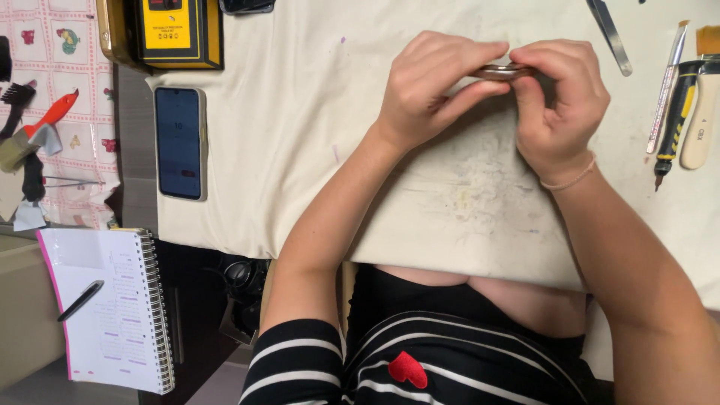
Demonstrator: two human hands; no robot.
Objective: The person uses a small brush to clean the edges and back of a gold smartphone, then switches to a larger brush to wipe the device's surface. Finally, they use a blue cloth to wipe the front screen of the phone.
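Note:
Over a stained cream cloth (300, 112), my left hand (427, 90) and my right hand (559, 105) meet at the far middle of the work surface. Both pinch one small flat round metal piece (501, 72) between thumbs and fingertips. Most of the piece is hidden by the fingers, so only its shiny edge shows. A thin bracelet circles my right wrist (570, 180).
A dark phone (180, 142) lies on the cloth's left edge, below a yellow-and-black box (176, 30). Metal tweezers (611, 34), a black-and-yellow screwdriver (675, 112) and brushes (701, 97) lie at the right. A spiral notebook (112, 307) with a black pen (81, 300) sits lower left.

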